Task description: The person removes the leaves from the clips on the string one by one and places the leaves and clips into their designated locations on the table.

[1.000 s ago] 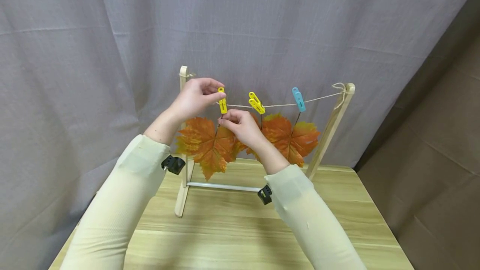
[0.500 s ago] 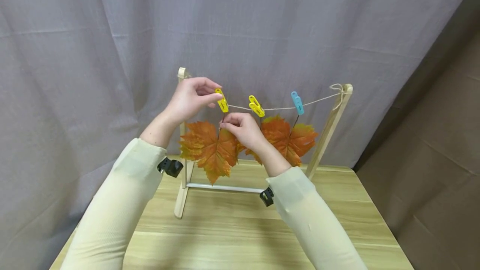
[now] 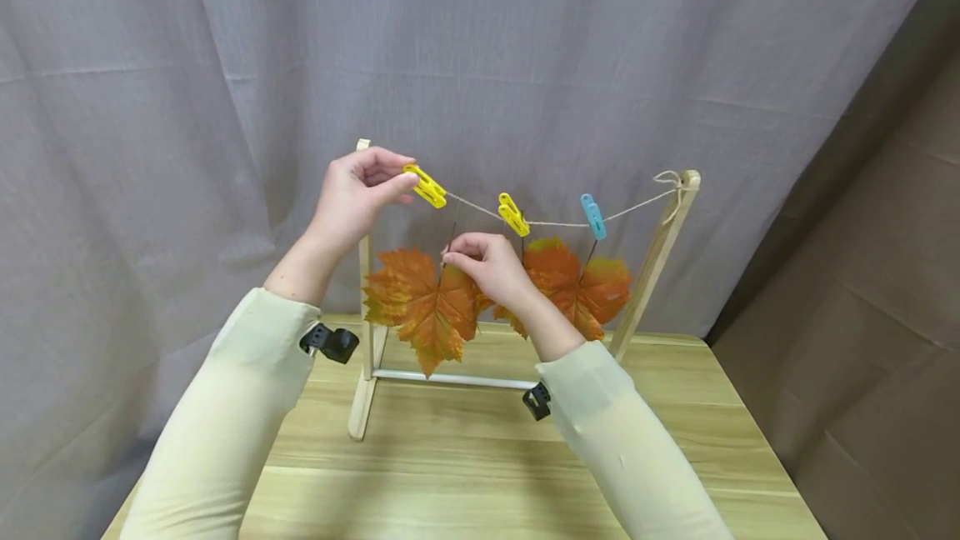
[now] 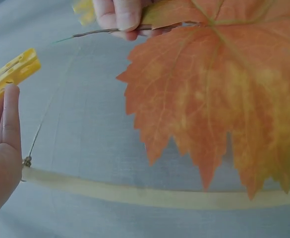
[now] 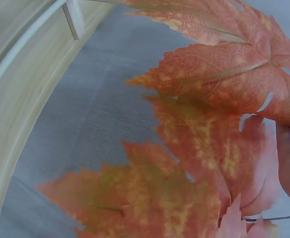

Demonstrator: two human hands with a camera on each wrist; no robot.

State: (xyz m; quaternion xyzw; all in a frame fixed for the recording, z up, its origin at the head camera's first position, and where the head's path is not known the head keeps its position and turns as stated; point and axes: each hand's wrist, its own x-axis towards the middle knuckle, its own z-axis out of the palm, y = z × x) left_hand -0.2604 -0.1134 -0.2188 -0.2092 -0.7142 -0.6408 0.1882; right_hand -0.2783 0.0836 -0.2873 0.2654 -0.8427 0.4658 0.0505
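On twine, L hand pinches plastic peg; R hand holds jagged leaf.

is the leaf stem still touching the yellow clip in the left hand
Apart. The head view shows bare curtain between the stem tip and the yellow clip pinched by the left hand; the right hand pinches the stem lower down.

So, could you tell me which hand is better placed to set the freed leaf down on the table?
Probably the right hand: it already pinches the leaf by its stem, while the left hand holds the yellow peg.
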